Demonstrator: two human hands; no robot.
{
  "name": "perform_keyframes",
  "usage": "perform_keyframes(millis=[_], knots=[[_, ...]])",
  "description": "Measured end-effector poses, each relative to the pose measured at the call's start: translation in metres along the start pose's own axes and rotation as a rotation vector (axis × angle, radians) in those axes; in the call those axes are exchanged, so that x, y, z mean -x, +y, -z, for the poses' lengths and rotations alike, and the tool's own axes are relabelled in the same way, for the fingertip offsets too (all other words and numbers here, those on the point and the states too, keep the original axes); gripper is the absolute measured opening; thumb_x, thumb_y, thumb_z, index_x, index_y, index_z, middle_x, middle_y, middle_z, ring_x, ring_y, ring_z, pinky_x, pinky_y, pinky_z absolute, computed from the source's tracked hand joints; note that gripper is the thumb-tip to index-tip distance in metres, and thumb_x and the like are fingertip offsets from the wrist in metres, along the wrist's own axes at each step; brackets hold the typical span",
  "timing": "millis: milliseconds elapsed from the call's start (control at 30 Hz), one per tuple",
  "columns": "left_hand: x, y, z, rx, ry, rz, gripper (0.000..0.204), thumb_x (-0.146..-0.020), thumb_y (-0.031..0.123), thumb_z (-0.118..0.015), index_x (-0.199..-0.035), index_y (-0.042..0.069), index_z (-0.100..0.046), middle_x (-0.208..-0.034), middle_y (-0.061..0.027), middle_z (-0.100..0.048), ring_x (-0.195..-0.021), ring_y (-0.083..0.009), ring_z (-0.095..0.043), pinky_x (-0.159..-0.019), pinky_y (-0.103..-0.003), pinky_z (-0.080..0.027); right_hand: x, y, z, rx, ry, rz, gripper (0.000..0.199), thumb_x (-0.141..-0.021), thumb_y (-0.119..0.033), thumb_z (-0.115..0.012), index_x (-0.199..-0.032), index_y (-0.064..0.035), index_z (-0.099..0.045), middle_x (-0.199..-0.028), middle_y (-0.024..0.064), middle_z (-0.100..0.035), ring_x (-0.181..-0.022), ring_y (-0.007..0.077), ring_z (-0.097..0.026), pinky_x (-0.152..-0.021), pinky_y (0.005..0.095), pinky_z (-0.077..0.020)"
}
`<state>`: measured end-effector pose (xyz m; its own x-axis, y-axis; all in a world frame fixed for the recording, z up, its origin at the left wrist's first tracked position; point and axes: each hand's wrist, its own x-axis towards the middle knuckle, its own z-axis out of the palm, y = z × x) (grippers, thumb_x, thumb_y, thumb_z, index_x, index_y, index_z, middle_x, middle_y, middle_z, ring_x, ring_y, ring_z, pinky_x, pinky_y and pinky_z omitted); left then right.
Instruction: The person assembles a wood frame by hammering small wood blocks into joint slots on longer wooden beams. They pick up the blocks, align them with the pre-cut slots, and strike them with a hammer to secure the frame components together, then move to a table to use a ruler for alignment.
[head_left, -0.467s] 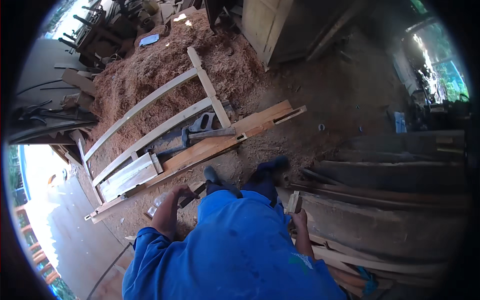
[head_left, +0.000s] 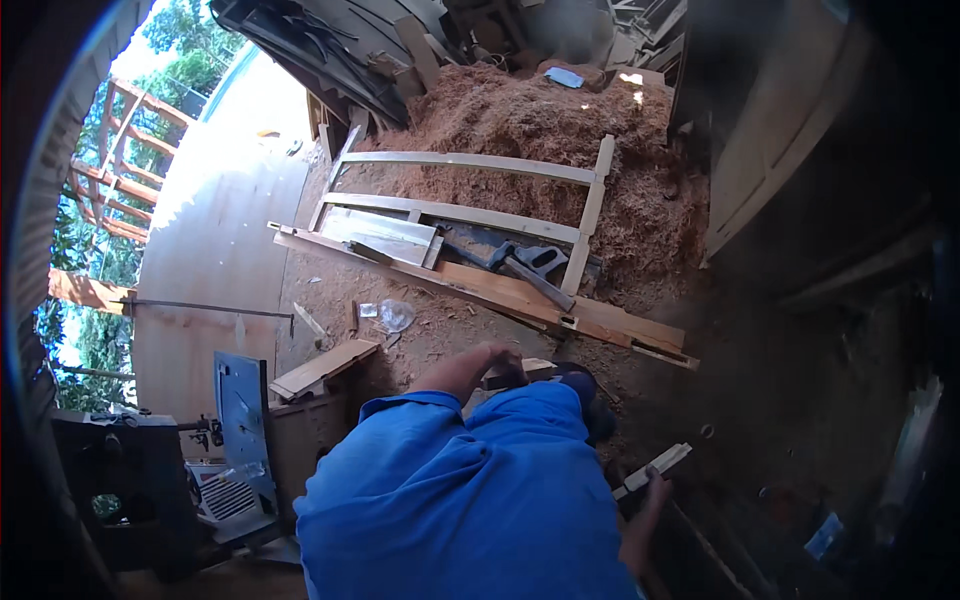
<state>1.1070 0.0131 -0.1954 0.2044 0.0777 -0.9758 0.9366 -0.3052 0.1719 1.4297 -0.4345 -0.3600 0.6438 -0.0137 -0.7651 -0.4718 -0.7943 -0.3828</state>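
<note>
My left hand (head_left: pixel 502 364) is closed at the front of my blue shirt, gripping a short piece of wood (head_left: pixel 536 367) that is partly hidden by the hand and shirt. Lower and to the right, my right hand (head_left: pixel 655 492) is wrapped round a pale wooden piece with a notched end (head_left: pixel 668 459). Beyond my feet lies a curved wooden frame (head_left: pixel 470 213) with long planks (head_left: pixel 490 288) along its near side. A handsaw (head_left: pixel 541 259) and a hammer (head_left: pixel 538 281) rest between the frame and the planks, away from both hands.
A heap of reddish shavings (head_left: pixel 520 115) rises behind the frame. To the left stand a machine with a blue panel (head_left: pixel 240 400) and a board on a box (head_left: pixel 325 367). Crumpled clear plastic (head_left: pixel 397 316) lies on the ground. A large wooden panel (head_left: pixel 775 140) stands at right.
My body and view have turned to the left, bringing the machine into sight and shifting the frame rightward. Both hands keep their wooden pieces.
</note>
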Motion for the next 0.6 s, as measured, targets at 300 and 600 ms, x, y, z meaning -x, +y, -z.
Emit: perform_keyframes(millis=[300,600], knots=[[-0.055,0.122,0.000,0.002,-0.013,-0.108,0.081,-0.072,0.068,-0.075,-0.127,0.009,-0.069,-0.131,-0.0140,-0.066,-0.120,-0.0312,-0.062,-0.103,-0.044,-0.046,-0.044,-0.101,0.126,0.002,-0.147,0.067,0.069,-0.078,-0.029,-0.080,-0.129,0.0119,-0.056,-0.121,0.0236,-0.064,-0.108,0.0332,-0.064,-0.097,0.0432,-0.0485],[-0.107,0.255,0.049,-0.357,-0.259,-0.092,0.067,-0.072,0.064,-0.075,-0.113,0.012,-0.076,-0.117,-0.0116,-0.073,-0.105,-0.0317,-0.068,-0.092,-0.043,-0.052,-0.020,-0.114,0.228,-0.158,-0.272,-0.202,0.062,-0.086,-0.030,-0.073,-0.132,0.0078,-0.056,-0.112,0.0210,-0.066,-0.100,0.0317,-0.066,-0.088,0.0412,-0.0524]])
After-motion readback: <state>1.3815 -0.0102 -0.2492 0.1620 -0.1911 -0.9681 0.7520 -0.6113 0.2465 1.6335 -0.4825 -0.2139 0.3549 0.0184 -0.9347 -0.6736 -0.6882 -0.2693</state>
